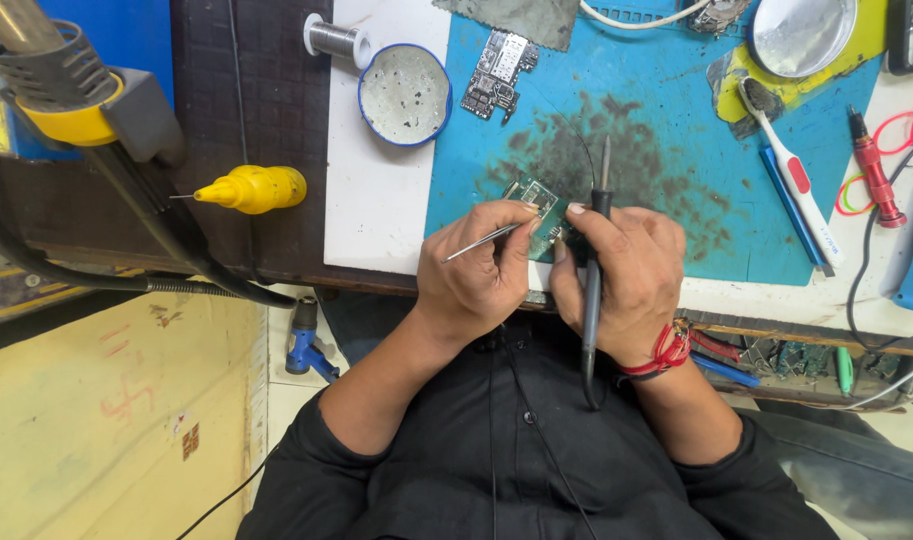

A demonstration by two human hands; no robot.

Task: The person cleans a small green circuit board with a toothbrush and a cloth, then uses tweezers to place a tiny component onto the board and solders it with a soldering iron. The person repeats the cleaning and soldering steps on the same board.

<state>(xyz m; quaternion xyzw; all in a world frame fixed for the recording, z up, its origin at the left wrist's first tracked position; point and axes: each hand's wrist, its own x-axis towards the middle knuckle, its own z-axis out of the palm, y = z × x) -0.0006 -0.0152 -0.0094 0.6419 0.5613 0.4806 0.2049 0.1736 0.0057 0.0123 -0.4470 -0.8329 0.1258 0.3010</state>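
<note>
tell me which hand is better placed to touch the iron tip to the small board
Right hand: it grips the soldering iron over the small green board. The left hand holds only tweezers.

A single camera sits on the person's head and looks almost straight down, close over the work. The person's chest and arms fill the lower middle, the bench (377,200) with its blue mat (667,120) spans the top, and the floor (107,420) shows at lower left

Green circuit board (535,205), stained blue mat (667,130)
</note>
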